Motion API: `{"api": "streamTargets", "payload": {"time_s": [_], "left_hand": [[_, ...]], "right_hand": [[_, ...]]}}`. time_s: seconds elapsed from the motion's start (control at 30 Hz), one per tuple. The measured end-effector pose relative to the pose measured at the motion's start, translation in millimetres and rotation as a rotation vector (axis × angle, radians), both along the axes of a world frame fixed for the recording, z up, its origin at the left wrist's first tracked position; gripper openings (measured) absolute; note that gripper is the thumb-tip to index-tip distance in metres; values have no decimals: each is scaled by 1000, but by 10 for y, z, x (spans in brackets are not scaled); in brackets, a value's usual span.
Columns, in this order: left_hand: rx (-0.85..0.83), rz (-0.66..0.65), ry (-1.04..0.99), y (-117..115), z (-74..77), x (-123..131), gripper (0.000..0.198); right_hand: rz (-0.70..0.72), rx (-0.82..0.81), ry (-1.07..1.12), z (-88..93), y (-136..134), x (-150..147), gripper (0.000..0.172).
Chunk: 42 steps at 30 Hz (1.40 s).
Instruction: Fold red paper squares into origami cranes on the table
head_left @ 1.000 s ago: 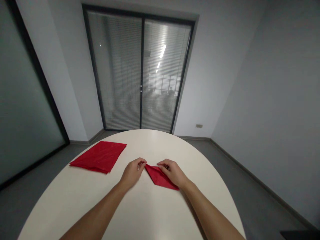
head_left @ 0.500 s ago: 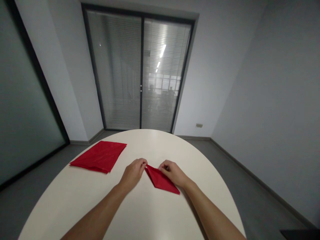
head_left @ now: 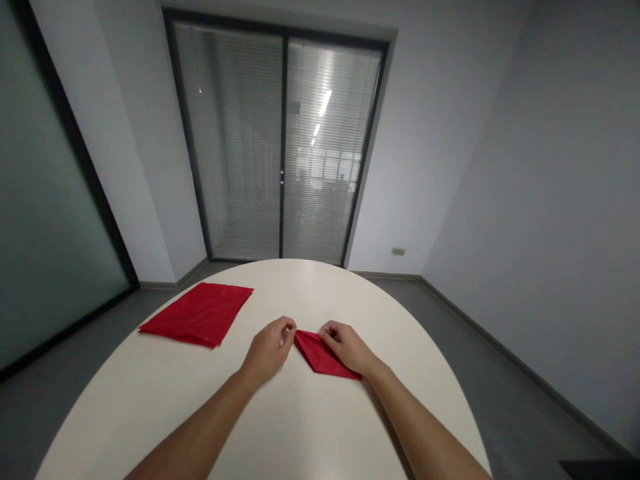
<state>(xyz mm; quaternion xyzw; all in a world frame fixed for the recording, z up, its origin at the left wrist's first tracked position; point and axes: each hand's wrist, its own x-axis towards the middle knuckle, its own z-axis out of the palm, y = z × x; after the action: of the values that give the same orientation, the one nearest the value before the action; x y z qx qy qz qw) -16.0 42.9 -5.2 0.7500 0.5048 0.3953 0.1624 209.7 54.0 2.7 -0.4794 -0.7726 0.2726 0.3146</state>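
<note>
A small folded red sheet [head_left: 325, 358], thin like paper or cloth, lies between my hands near the middle of the round table. My left hand [head_left: 271, 348] pinches its upper left corner between thumb and forefinger. On the upper edge, my right hand [head_left: 349, 345] is closed with thumb and fingertips pressed to the sheet, hiding part of its right side. Off to the left rests a stack of larger red sheets [head_left: 200, 313], flat, with slightly uneven edges; neither hand touches it.
The round cream table [head_left: 280, 427] curves away at both sides. Beyond its far edge stands a glass door with blinds [head_left: 240, 153] in a dark frame. A socket plate [head_left: 398, 251] sits low on the pale wall. A dark object [head_left: 595, 469] shows at lower right.
The folded sheet has turned slightly, its lower right tip rising and its left fold shifting right. My left thumb and forefinger have bent into a rounder pinch. My right hand has barely moved.
</note>
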Motion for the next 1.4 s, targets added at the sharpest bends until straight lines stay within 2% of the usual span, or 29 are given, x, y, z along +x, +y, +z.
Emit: {"api": "streamTargets", "payload": {"time_s": [0.2, 0.4, 0.5, 0.57, 0.7, 0.8, 0.87, 0.97, 1.07, 1.2, 1.4], "left_hand": [[-122, 6, -235, 86, -67, 52, 16], [-137, 70, -260, 118, -111, 36, 16], [-163, 150, -217, 104, -98, 19, 13], [-178, 199, -183, 103, -92, 6, 11], [-178, 243, -132, 129, -111, -34, 8], [-169, 252, -71, 138, -124, -58, 7], [-85, 242, 8, 118, -111, -60, 9], [83, 178, 169, 41, -55, -27, 15], [156, 90, 307, -55, 1, 43, 19], [123, 37, 449, -137, 0, 139, 26], [23, 81, 616, -180, -135, 217, 47]], "right_hand": [[6, 1, 20, 8, -16, -18, 28], [2, 34, 46, 7, -17, -49, 20], [7, 158, -44, 100, -89, -95, 17], [24, 238, -151, 175, -167, -151, 21], [6, 244, -349, 256, -318, -293, 30], [-8, 209, -439, 234, -368, -369, 33], [-15, 189, -468, 207, -368, -389, 37], [-15, 176, -486, 182, -349, -382, 39], [7, 180, -483, 170, -336, -363, 40], [45, 167, -469, 130, -361, -372, 45], [90, 42, -539, 48, -418, -413, 66]]}}
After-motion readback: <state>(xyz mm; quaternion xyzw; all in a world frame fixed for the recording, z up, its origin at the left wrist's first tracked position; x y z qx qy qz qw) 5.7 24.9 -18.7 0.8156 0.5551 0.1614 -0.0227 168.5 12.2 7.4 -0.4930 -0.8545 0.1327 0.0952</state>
